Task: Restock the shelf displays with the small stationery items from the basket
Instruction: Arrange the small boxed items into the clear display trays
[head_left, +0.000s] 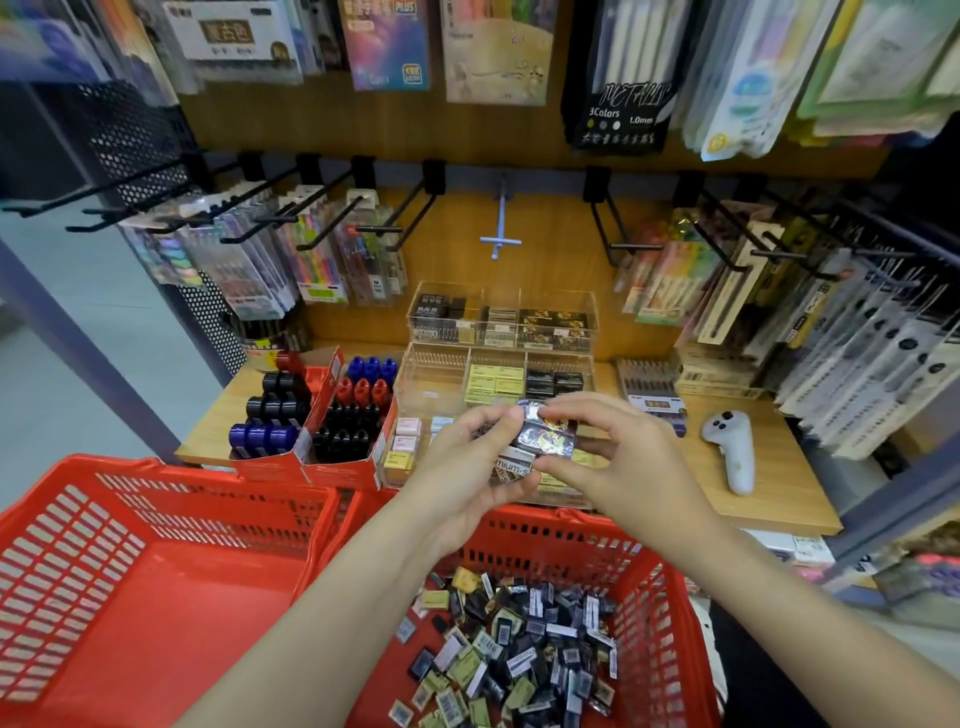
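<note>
Fingers of the left hand (470, 457) curl around a small stack of wrapped stationery packs (543, 441) at the middle of the frame, thumb on top, a white pack reading "mium-s" lowest in the stack. From the right side, the right hand (618, 457) pinches the dark glossy top pack at its end. The packs lie with their long axis running roughly left to right across the picture, and both hands touch them, so neither is nearer.

Just beyond the fingers, higher in the frame, sits the clear tiered display tray (498, 358), its compartments partly filled with yellow and black packs; judging by this, the coming move goes forward and slightly up from the hands.

At lower left stands a red basket (130, 571) showing only its bare floor; the red basket (670, 597) at lower centre holds a loose heap of small packs. Boxes of markers (322, 410) sit left of the tray on the wooden shelf (779, 478), a white controller (730, 447) at right. Hanging pen packs fill the pegs above.
</note>
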